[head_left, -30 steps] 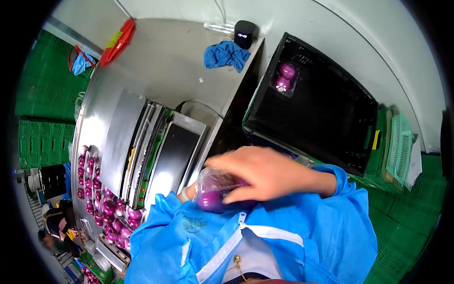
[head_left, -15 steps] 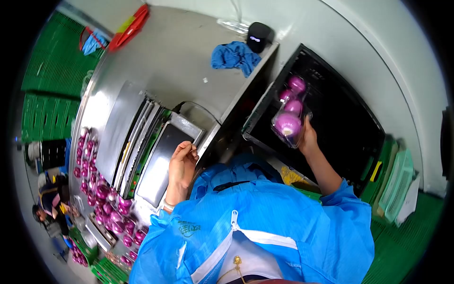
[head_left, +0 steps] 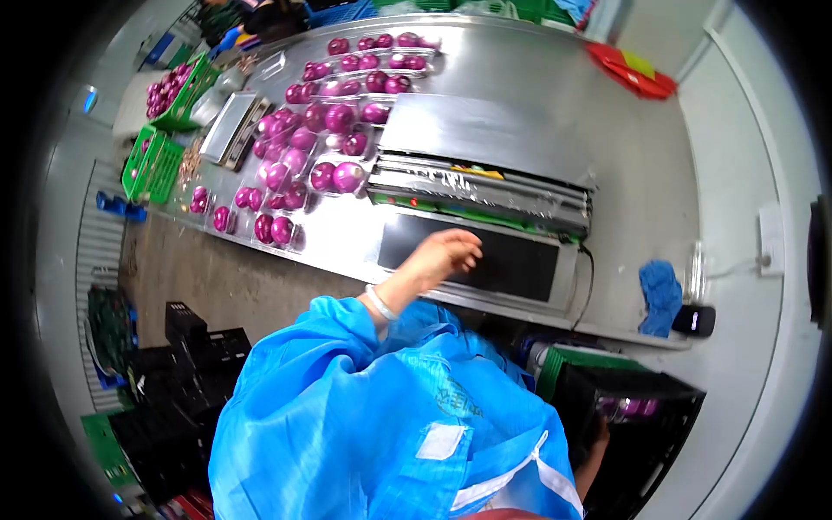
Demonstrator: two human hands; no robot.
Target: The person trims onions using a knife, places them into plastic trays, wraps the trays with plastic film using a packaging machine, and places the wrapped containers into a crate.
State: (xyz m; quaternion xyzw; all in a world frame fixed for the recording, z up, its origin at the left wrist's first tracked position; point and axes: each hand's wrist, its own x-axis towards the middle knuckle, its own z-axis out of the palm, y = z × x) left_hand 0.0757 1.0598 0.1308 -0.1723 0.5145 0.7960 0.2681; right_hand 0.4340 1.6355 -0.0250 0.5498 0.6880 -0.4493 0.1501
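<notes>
My left hand (head_left: 449, 256) hovers over the black plate (head_left: 511, 264) of the wrapping machine (head_left: 481, 195), its fingers loosely bent and nothing visible in them. Down at the lower right, my right hand (head_left: 600, 436) reaches into a black crate (head_left: 667, 442). It grips the near end of a clear pack of red onions (head_left: 637, 407) inside. The crate's shade and my sleeve hide part of that hand. Left of the machine, several clear trays of red onions (head_left: 336, 177) lie on the steel table (head_left: 338, 247).
A scale (head_left: 232, 130) and green crates (head_left: 154, 165) with onions stand at the left. A blue cloth (head_left: 660, 295) and a black cap (head_left: 694, 321) lie at the table's right end. Black crates (head_left: 165, 394) are stacked at lower left. Another person (head_left: 269, 19) is at the far side.
My view has swung left toward the table and onions. My right hand has lowered the onion pack into the black crate. My left hand stays near the machine's plate.
</notes>
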